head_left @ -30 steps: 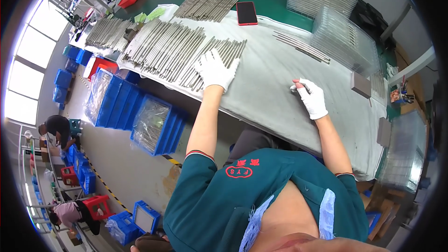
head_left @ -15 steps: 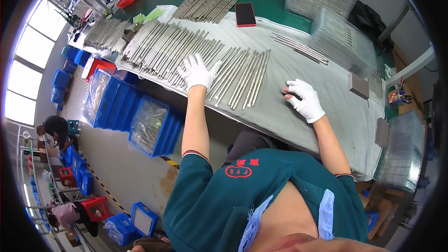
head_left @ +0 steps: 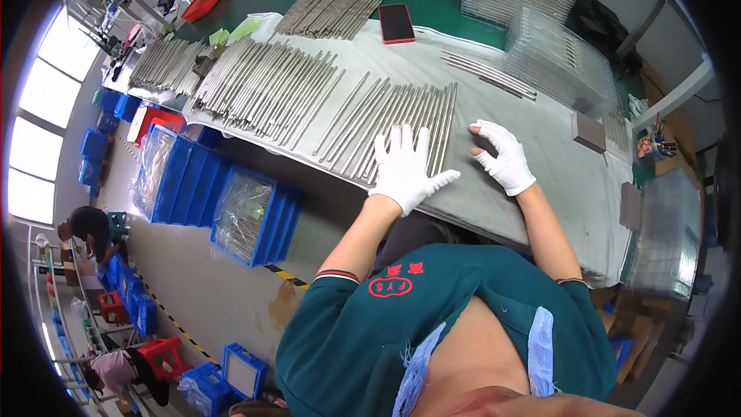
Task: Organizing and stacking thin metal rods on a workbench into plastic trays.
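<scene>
Many slim metal rods lie side by side on a grey cloth. My left hand (head_left: 403, 168), in a white glove, rests flat with fingers spread over the near ends of a loose group of rods (head_left: 417, 108). To its left lies a denser row of rods (head_left: 255, 89), with a few strays between the two groups. My right hand (head_left: 502, 158), gloved with bare thumb and index fingertips, hovers at or on the cloth right of the loose group. Its fingers are curled apart, and I see nothing between them.
A few separate rods (head_left: 490, 76) lie farther back, near clear plastic boxes (head_left: 559, 62). A red-edged phone (head_left: 397, 24) and another rod pile (head_left: 328, 14) sit behind. Grey block (head_left: 589, 133) at right. Blue crates (head_left: 258, 212) stand below the table's left edge. Other people (head_left: 89, 228) work far left.
My left hand has moved right, and the loose rods under it have shifted right and bunched closer, widening the gap to the dense row. My right hand has barely moved.
</scene>
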`<state>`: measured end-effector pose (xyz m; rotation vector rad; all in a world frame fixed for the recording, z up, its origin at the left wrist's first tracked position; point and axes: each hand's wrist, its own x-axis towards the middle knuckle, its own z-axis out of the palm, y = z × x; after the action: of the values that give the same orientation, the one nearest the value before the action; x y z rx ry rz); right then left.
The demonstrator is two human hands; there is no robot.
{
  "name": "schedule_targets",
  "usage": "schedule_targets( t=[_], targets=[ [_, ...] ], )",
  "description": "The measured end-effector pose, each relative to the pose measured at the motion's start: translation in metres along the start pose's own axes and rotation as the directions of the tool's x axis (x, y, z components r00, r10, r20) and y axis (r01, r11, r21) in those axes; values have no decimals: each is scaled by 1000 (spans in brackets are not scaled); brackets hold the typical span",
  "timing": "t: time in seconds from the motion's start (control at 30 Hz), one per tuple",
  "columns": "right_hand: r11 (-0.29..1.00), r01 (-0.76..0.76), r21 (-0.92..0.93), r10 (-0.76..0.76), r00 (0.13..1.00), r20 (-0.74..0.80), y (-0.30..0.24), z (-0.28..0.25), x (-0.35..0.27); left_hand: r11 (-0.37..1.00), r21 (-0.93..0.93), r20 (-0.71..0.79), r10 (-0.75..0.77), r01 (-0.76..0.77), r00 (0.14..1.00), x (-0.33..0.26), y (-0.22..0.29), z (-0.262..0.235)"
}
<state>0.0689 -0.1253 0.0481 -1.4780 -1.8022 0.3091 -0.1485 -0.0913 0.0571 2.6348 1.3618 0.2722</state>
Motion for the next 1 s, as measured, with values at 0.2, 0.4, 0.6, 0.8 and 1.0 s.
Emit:
schedule_targets(
  t=[0.2,0.4,0.6,0.8,1.0],
  targets=[
    [992,-18,-124,30,995,95,-3,-3,8,909,84,-204,-386,409,900,28,-107,-21],
    [950,120,-290,-33,957,288,25,3,68,997,65,-361,-20,47,932,27,-86,-9],
    [918,228,-325,-76,904,421,25,30,93,992,92,-303,-55,87,951,28,-62,-9],
    [960,187,-207,-99,923,371,31,-15,47,995,88,-231,-22,44,973,18,-21,0],
    [932,164,-324,-66,954,294,19,-50,4,999,53,-224,25,-13,974,11,38,8]
  ],
)
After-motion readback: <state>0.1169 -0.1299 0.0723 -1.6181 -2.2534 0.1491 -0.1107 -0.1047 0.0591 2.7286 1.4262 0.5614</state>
